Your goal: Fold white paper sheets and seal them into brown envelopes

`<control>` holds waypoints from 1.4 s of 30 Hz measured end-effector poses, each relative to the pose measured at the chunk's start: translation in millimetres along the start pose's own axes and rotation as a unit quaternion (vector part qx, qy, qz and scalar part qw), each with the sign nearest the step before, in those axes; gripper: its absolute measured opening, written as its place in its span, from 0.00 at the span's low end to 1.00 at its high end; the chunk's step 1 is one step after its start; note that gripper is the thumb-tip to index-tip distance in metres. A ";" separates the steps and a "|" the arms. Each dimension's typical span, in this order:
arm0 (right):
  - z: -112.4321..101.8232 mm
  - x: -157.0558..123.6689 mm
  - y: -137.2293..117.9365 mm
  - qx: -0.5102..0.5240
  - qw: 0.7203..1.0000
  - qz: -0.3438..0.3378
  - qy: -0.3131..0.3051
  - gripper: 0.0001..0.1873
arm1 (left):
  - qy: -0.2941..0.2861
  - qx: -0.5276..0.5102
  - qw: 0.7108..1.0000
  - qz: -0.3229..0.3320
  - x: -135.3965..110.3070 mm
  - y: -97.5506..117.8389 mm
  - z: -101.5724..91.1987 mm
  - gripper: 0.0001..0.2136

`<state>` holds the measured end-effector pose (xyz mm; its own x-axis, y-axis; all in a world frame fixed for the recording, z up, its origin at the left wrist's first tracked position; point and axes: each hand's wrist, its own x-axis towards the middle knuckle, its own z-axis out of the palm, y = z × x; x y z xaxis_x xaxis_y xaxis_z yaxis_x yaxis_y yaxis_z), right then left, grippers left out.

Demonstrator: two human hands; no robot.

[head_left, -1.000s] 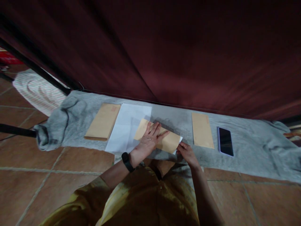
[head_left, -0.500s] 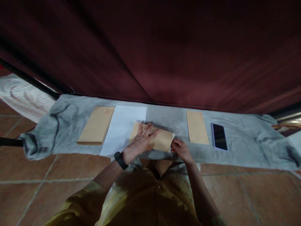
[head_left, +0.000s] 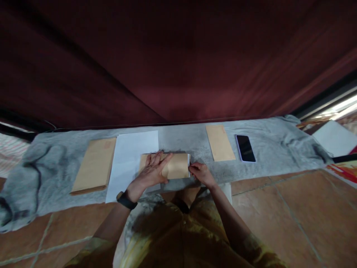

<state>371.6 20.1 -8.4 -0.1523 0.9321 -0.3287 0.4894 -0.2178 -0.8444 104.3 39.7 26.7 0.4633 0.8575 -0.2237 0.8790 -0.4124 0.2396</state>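
A brown paper envelope (head_left: 177,166) lies crosswise in front of me, its left part over the white sheets. My left hand (head_left: 153,172) rests on it with fingers spread, pressing it down. At the envelope's right end a narrow edge of white paper (head_left: 189,163) sticks out. My right hand (head_left: 201,173) has its fingers closed at that edge, pinching the white paper. How far the paper reaches inside is hidden.
To the left lie a stack of brown envelopes (head_left: 95,163) and white paper sheets (head_left: 126,156). On the right are a single envelope (head_left: 221,143) and a phone (head_left: 245,148). Everything sits on a grey cloth (head_left: 273,149), with a dark red curtain (head_left: 178,93) behind.
My view has turned, so the bench appears tilted the other way. Both hands stay at the envelope, which now lies nearly level; the white edge still shows at its right end.
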 end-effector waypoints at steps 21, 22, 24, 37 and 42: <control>0.8 2.8 -17.0 -0.179 0.984 0.018 0.008 0.14 | -0.025 -0.010 1.000 -0.008 6.0 -4.4 0.9 0.58; 1.0 3.1 -17.8 -0.185 0.982 0.021 0.007 0.15 | -0.026 -0.010 1.000 -0.008 6.2 -5.5 1.9 0.58; 1.2 3.9 -19.2 -0.196 0.980 0.026 0.006 0.15 | -0.024 -0.012 1.000 -0.006 6.7 -8.0 4.2 0.58; 1.9 9.2 -19.7 -0.228 0.973 0.045 -0.004 0.15 | -0.023 -0.011 1.000 -0.001 7.2 -9.4 4.5 0.56; 0.1 9.0 -22.3 -0.229 0.972 0.047 -0.010 0.15 | -0.025 -0.009 1.000 0.002 7.7 -9.5 4.1 0.55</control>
<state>359.2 33.2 7.4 -0.1027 0.9074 -0.4075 0.8326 -0.1457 -0.5344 100.0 49.0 18.8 0.4720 0.8396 -0.2690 0.8753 -0.4099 0.2565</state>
